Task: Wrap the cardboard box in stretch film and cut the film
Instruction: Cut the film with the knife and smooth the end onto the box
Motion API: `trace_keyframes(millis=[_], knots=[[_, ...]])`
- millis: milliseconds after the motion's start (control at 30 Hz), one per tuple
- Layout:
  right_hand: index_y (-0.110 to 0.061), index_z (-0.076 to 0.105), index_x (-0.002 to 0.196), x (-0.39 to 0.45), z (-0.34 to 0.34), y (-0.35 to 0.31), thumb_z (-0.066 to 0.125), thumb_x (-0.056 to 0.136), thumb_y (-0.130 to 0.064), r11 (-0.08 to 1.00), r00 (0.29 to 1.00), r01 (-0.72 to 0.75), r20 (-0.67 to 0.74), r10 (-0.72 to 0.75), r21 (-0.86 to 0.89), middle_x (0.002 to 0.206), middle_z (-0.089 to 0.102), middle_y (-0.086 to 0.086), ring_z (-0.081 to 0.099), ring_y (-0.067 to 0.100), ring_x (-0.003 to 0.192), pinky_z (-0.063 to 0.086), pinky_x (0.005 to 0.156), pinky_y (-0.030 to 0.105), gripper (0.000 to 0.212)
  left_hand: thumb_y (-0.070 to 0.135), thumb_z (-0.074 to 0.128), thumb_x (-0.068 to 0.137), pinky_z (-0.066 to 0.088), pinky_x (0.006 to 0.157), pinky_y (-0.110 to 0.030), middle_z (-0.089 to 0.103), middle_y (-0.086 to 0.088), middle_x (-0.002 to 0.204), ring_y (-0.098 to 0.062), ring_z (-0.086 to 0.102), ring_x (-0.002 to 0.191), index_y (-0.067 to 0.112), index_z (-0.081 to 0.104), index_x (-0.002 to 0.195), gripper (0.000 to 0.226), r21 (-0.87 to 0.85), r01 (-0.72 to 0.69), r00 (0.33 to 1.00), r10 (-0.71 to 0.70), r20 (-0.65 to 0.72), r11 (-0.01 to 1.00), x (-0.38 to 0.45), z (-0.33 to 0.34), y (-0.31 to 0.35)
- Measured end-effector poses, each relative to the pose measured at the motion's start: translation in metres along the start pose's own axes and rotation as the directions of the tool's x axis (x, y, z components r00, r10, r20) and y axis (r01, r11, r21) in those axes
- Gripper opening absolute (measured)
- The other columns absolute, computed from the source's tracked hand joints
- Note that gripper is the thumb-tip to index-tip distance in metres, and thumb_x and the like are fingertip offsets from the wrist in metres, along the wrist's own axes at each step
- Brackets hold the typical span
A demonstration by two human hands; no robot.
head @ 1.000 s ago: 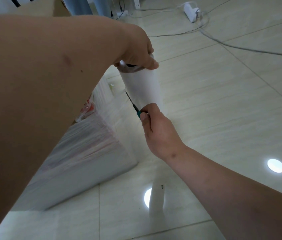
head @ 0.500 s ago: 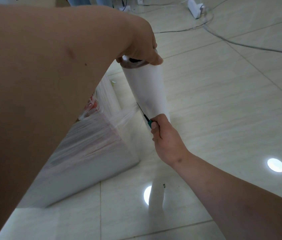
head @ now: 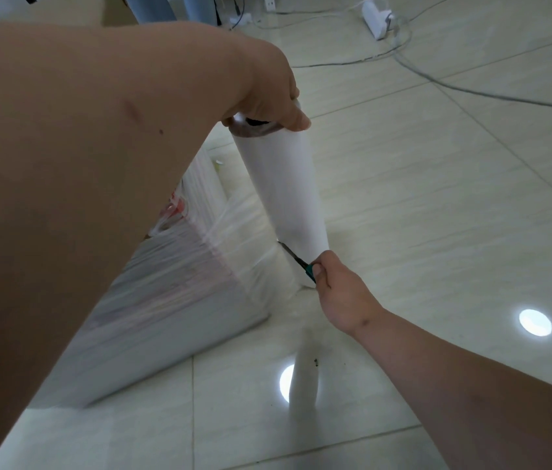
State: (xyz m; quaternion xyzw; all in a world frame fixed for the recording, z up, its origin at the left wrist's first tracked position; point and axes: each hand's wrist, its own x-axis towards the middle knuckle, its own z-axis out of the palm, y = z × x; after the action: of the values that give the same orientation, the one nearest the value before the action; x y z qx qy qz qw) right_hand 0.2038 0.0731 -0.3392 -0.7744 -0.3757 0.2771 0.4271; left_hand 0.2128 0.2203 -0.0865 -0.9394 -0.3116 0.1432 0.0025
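A white roll of stretch film stands upright on the tiled floor. My left hand grips its top end. A sheet of film stretches from the roll to the wrapped cardboard box, which lies on the floor to the left under cloudy film. My right hand grips a small cutter with a teal handle. Its dark blade lies against the film near the roll's lower end. My left forearm hides much of the box.
Grey cables and a white power adapter lie on the floor at the back right. Another cardboard box stands at the top left. Ceiling lights reflect in the glossy tiles.
My right hand has slid the cutter down along the roll, from about mid-height to near its bottom. My left hand has kept its hold on the roll's top.
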Motion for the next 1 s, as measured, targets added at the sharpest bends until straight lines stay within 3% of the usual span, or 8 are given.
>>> trace_keyframes(millis=[167,267,400,533,600,700,833,1000], knots=[[-0.013,0.042,0.09,0.005,-0.011,0.009,0.03,0.105,-0.023,0.995,0.992,-0.096,0.083,0.095,0.005,0.072,0.047,-0.003,0.042,0.013,0.062,0.034,0.056,0.026,0.021,0.055,0.058,0.088,0.047,0.097,-0.046,0.055,-0.01,0.128,-0.034,0.057,0.109,0.024,0.048,0.141,0.062,0.021,0.005,1.0,-0.004,-0.007,1.0,-0.002,0.001,0.0],[-0.012,0.042,0.089,-0.001,-0.013,0.024,0.031,0.104,-0.026,0.978,0.965,-0.21,0.158,0.209,-0.011,0.083,0.053,0.006,0.047,0.021,0.072,0.041,0.068,0.033,0.024,0.055,0.056,0.089,0.044,0.1,-0.046,0.054,-0.01,0.131,-0.034,0.054,0.114,0.023,0.049,0.141,0.061,0.029,0.006,1.0,-0.006,-0.015,1.0,-0.002,0.002,0.0],[-0.009,0.045,0.088,-0.019,-0.015,0.046,0.034,0.102,-0.025,0.912,0.892,-0.4,0.19,0.409,-0.089,0.093,0.061,0.021,0.052,0.026,0.075,0.042,0.066,0.034,0.024,0.054,0.052,0.091,0.04,0.103,-0.045,0.052,-0.013,0.134,-0.036,0.05,0.12,0.018,0.051,0.138,0.06,0.035,0.018,1.0,-0.017,-0.025,0.999,-0.002,0.004,0.002],[-0.015,0.041,0.079,-0.017,-0.03,0.0,0.035,0.1,-0.025,0.999,0.991,-0.047,-0.126,0.045,-0.014,0.071,0.052,0.004,0.048,0.023,0.067,0.039,0.063,0.036,0.025,0.055,0.055,0.089,0.041,0.104,-0.048,0.049,-0.011,0.136,-0.035,0.05,0.12,0.024,0.045,0.143,0.063,-0.006,0.035,0.999,-0.035,-0.033,0.999,-0.002,0.005,0.006],[-0.013,0.044,0.085,-0.011,-0.034,-0.04,0.033,0.097,-0.025,0.983,0.962,0.182,-0.211,-0.175,0.015,0.075,0.049,0.0,0.042,0.018,0.068,0.032,0.062,0.031,0.02,0.055,0.055,0.089,0.042,0.103,-0.048,0.051,-0.012,0.134,-0.036,0.052,0.117,0.023,0.046,0.143,0.063,0.01,0.036,0.999,-0.036,-0.03,0.999,-0.001,0.005,0.006],[-0.008,0.048,0.094,-0.002,-0.032,-0.073,0.034,0.096,-0.025,0.933,0.904,0.359,-0.26,-0.34,0.03,0.083,0.05,0.003,0.043,0.017,0.073,0.028,0.064,0.025,0.022,0.056,0.055,0.089,0.043,0.102,-0.044,0.053,-0.011,0.133,-0.035,0.054,0.116,0.025,0.043,0.144,0.064,0.04,0.036,0.999,-0.035,-0.025,0.999,-0.001,0.004,0.006],[-0.015,0.042,0.089,0.012,-0.019,-0.085,0.034,0.101,-0.026,0.929,0.89,0.37,-0.286,-0.354,0.0,0.083,0.051,0.004,0.047,0.022,0.07,0.036,0.06,0.034,0.018,0.055,0.052,0.091,0.039,0.101,-0.042,0.053,-0.01,0.134,-0.033,0.05,0.12,0.024,0.044,0.144,0.062,0.063,0.025,0.999,-0.023,-0.025,0.998,-0.004,0.004,0.007],[-0.02,0.038,0.084,0.014,-0.003,-0.061,0.028,0.098,-0.036,0.978,0.938,0.195,-0.277,-0.21,-0.079,0.074,0.048,-0.001,0.05,0.027,0.066,0.048,0.059,0.05,0.024,0.053,0.049,0.093,0.035,0.103,-0.043,0.05,-0.011,0.137,-0.033,0.045,0.125,0.019,0.049,0.14,0.058,0.057,0.011,0.999,-0.008,-0.037,0.998,-0.006,0.005,0.005]])
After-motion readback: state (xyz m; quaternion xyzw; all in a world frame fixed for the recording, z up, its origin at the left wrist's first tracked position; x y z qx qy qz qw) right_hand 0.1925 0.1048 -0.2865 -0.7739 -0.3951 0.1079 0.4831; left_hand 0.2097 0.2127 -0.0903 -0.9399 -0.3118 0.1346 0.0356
